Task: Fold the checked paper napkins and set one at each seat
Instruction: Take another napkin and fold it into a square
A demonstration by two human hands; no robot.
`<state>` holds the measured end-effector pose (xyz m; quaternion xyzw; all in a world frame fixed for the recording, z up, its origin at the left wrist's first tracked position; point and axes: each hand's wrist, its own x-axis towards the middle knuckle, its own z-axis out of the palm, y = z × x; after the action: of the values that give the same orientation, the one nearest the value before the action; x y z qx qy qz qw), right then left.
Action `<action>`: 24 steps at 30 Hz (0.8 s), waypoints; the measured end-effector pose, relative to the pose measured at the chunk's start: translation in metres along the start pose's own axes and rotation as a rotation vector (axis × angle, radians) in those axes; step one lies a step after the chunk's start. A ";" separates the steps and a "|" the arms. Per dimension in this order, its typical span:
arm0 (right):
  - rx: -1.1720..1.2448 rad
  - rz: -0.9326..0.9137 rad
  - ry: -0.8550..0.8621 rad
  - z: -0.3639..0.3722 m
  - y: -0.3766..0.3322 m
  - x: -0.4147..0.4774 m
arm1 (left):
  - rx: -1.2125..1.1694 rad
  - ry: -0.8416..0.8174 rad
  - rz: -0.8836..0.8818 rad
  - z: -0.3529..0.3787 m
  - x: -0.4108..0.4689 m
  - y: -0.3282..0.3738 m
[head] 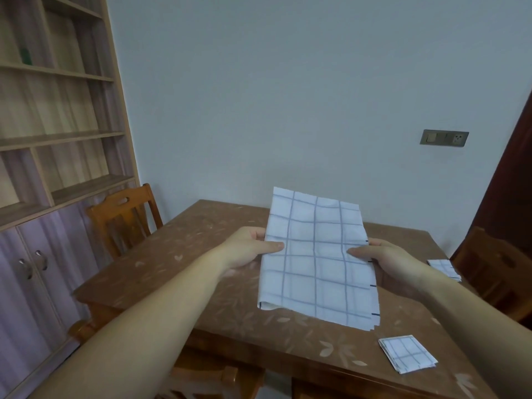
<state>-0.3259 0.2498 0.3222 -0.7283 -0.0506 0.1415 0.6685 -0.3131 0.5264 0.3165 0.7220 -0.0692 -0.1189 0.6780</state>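
Above the middle of the worktop (187,254) a napkin (313,263) is held, the left hand (249,249) pinching its left edge, the right hand (387,262) its right edge. A folded napkin (407,354) lies on the worktop's near right corner, a second folded napkin (444,269) at its right edge. A chair (123,220) stands left of the worktop, a shelf (57,125) farther left.

Three checked napkins (316,254) (407,354) (444,267), two hands (247,249) (385,260), one table (201,254) and, seemingly, three chairs (123,217) (495,263) (213,378), the nearest barely showing.
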 end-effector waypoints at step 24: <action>0.002 -0.130 0.109 -0.028 -0.009 0.005 | -0.224 -0.018 -0.141 0.003 0.015 0.007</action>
<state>-0.3123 0.2249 0.3321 -0.7294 -0.0612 0.0579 0.6789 -0.2995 0.5189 0.3224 0.6436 -0.0105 -0.1797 0.7439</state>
